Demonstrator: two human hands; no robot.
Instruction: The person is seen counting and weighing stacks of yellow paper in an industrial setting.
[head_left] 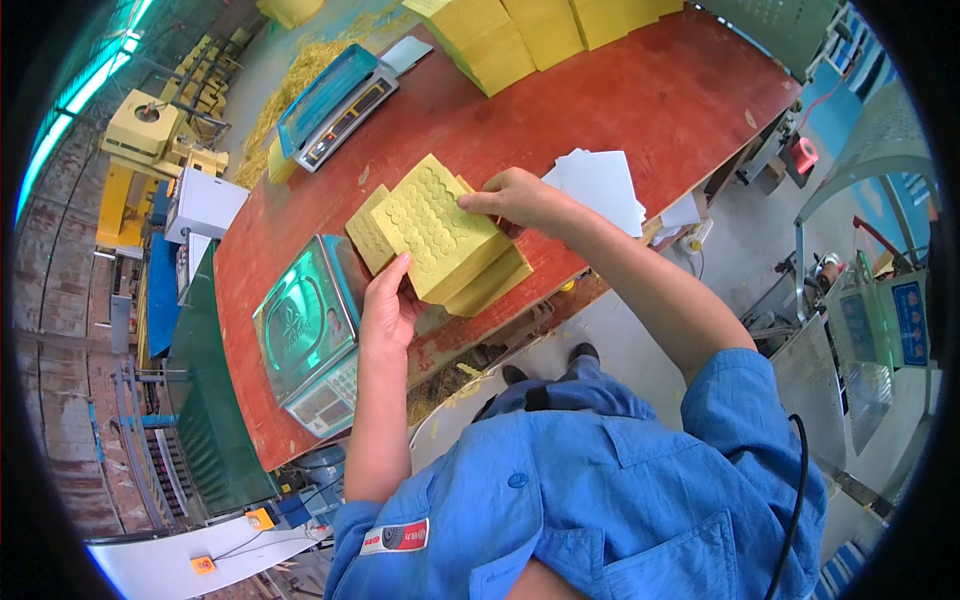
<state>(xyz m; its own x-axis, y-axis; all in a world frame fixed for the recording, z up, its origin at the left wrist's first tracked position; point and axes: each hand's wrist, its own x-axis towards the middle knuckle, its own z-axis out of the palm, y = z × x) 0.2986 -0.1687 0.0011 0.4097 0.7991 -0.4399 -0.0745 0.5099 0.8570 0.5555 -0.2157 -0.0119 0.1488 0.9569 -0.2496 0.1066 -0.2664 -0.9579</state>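
Note:
Both hands are on a thick stack of yellow paper [430, 222], whose top is marked with rows of round, coin-like shapes. It lies tilted over other yellow paper stacks [492, 284] near the front edge of the red table. My left hand [388, 312] grips the near left corner, thumb on the top edge and fingers mostly hidden underneath. My right hand [518, 202] holds the right side, its thumb pressed on the top face and the other fingers curled out of sight. A scale [308, 325] with a shiny square pan stands left of my left hand.
White sheets [600, 188] lie on the red table [660, 95] right of the stack. A second scale [340, 110] and tall yellow paper stacks [480, 40] stand toward the far side. Yellow scraps [305, 75] cover the floor beyond. Machinery [145, 130] stands at left.

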